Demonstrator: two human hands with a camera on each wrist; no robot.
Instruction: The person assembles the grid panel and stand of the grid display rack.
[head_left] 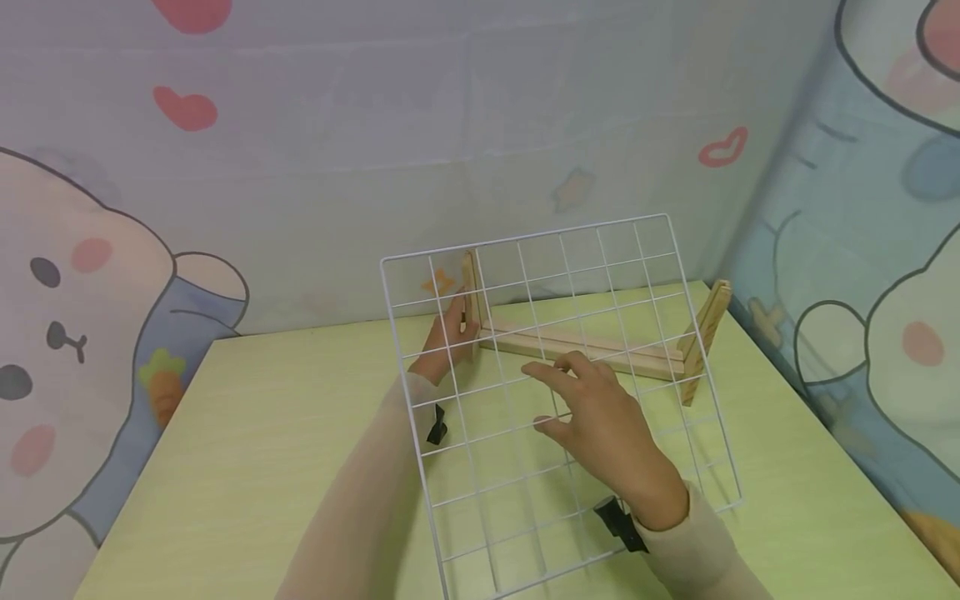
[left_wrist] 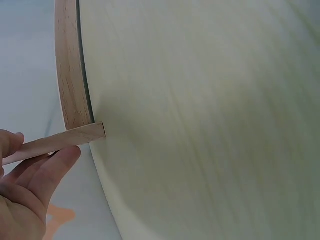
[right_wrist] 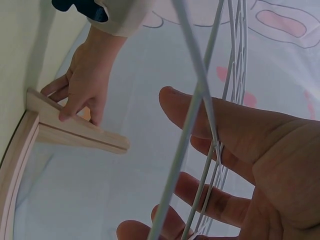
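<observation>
A white wire grid panel [head_left: 525,223] stands tilted in front of me, between my face and a wooden stand [head_left: 585,346]. My right hand [head_left: 607,425] holds the grid near its middle, fingers bent among the wires [right_wrist: 172,175] and thumb apart from the fingertips. Beyond the grid, my left hand [head_left: 450,333] grips the left end piece [left_wrist: 75,136] of the stand between thumb and fingers. That end piece joins a long grooved bar [left_wrist: 72,65]. At the bar's right end, another slanted end piece [head_left: 708,329] stands up.
The stand rests on a pale yellow-green table [head_left: 262,467], close to its back edge. Behind it hangs a cartoon-printed cloth [head_left: 337,167], which continues along the right side. Black straps [head_left: 622,523] sit at both wrists.
</observation>
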